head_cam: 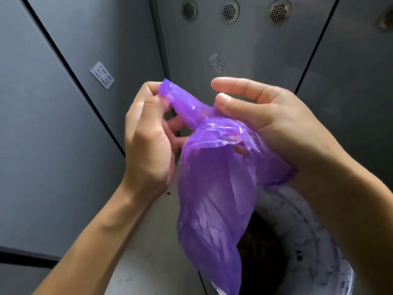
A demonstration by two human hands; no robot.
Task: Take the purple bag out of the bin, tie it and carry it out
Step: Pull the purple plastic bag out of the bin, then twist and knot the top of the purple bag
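Purple, thin and crinkly, the bag hangs above the speckled grey bin, clear of its rim. I see my left hand pinching one twisted top corner while my right hand grips the bunched plastic beside it.

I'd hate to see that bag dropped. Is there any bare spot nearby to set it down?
One bare patch: the pale floor between the grey cabinet doors on the left and the bin on the right. The bin's mouth is open too, below the purple bag. It is crowded higher up, where the left hand and right hand pinch the bag's top.
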